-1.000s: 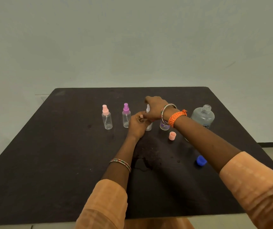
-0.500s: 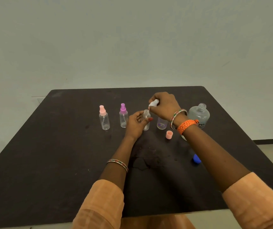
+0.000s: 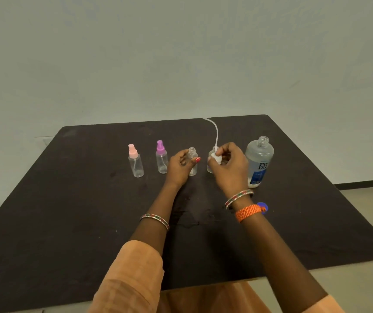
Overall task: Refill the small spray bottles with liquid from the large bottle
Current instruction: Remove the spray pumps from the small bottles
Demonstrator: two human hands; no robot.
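- The dark brown flat-topped table (image 3: 68,222) carries everything; a wet-looking patch shows near its middle, at 6 o'clock from the hands.
- The large clear plastic bottle with a blue label (image 3: 258,161) stands upright and uncapped, long axis vertical, at 3 o'clock from the right hand (image 3: 229,163) and just beside it. The right hand is much the nearer one, so I judge the pour falls to it.
- That right hand pinches a white spray head (image 3: 216,157), its thin white dip tube (image 3: 214,132) curving up toward 12 o'clock. It must set the head down before it can take the large bottle.
- The left hand (image 3: 178,164) curls round an open-necked small clear bottle (image 3: 192,154), upright, steadying it on the table. This is the one to fill, at 9 o'clock from the large bottle.
- A second small clear bottle (image 3: 209,164), mostly hidden behind the right hand, stands between the held bottle and the large one, in the path of any tilt; whether it is capped I cannot tell.
- A small clear bottle with a purple spray top (image 3: 161,158) and another with a pink spray top (image 3: 135,161) stand capped at 9 o'clock, well out of the way.
- A blue cap (image 3: 263,206) lies at 5 o'clock, half hidden by the right wrist.
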